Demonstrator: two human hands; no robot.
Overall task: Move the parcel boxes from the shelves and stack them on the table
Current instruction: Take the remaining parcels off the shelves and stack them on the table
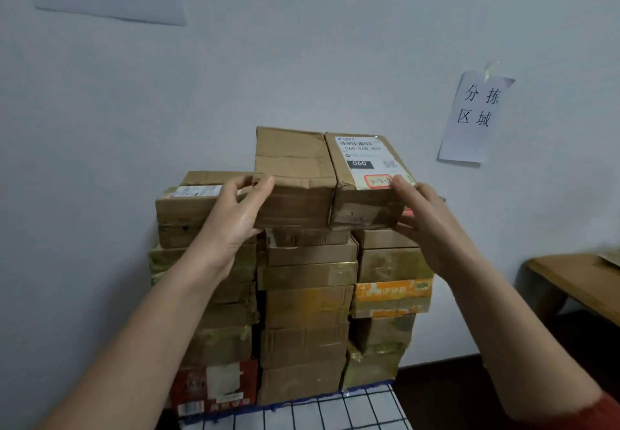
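Three-column stack stands toward table far edge: most work likely done. Left hand clasps plain box, right hand clasps labelled box atop stack, not yet released; shelves unseen.

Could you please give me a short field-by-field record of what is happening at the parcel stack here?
left hand: grips the left end of the plain box
right hand: grips the right end of the labelled box, thumb on its label
placement: both boxes side by side, touching, at the top of the stack
stack: three columns of parcels against the wall, on a checked cloth
wooden table: at far right
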